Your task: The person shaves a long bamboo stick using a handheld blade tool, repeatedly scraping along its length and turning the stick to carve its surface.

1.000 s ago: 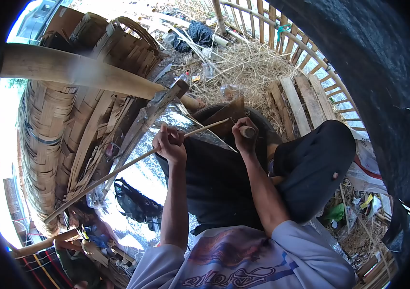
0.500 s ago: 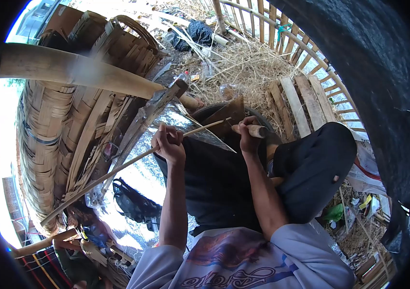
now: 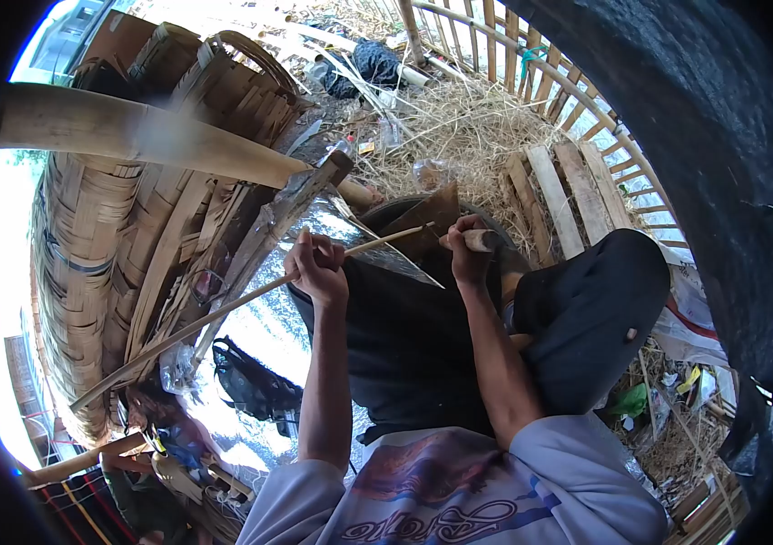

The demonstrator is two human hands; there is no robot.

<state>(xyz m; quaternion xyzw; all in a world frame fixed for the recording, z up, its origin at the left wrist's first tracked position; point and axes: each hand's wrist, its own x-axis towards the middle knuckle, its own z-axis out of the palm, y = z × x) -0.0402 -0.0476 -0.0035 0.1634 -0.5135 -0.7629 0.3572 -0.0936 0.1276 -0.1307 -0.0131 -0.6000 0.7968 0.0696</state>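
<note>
A long, thin bamboo stick (image 3: 188, 337) runs slantwise from the lower left up to the middle. My left hand (image 3: 318, 271) is closed round it near its upper end. My right hand (image 3: 468, 259) grips a knife by its thick wooden handle (image 3: 482, 241). The short dark blade shows only in part, close to the stick's pale tip; whether they touch I cannot tell. Beneath the tip stands a brown, upright board-like piece (image 3: 442, 207), just beyond my knees.
Rolled woven bamboo matting (image 3: 87, 272) and a thick bamboo pole (image 3: 159, 132) stand at left. Dry straw (image 3: 468, 123), wooden slats (image 3: 577, 191) and a bamboo fence (image 3: 577, 86) lie ahead. A black bag (image 3: 255, 377) rests beside my left forearm. Another person's sleeve (image 3: 146, 500) shows lower left.
The far lower end of the stick has risen slightly. The knife handle in my right hand has tilted a little upward. Both hands keep their grip.
</note>
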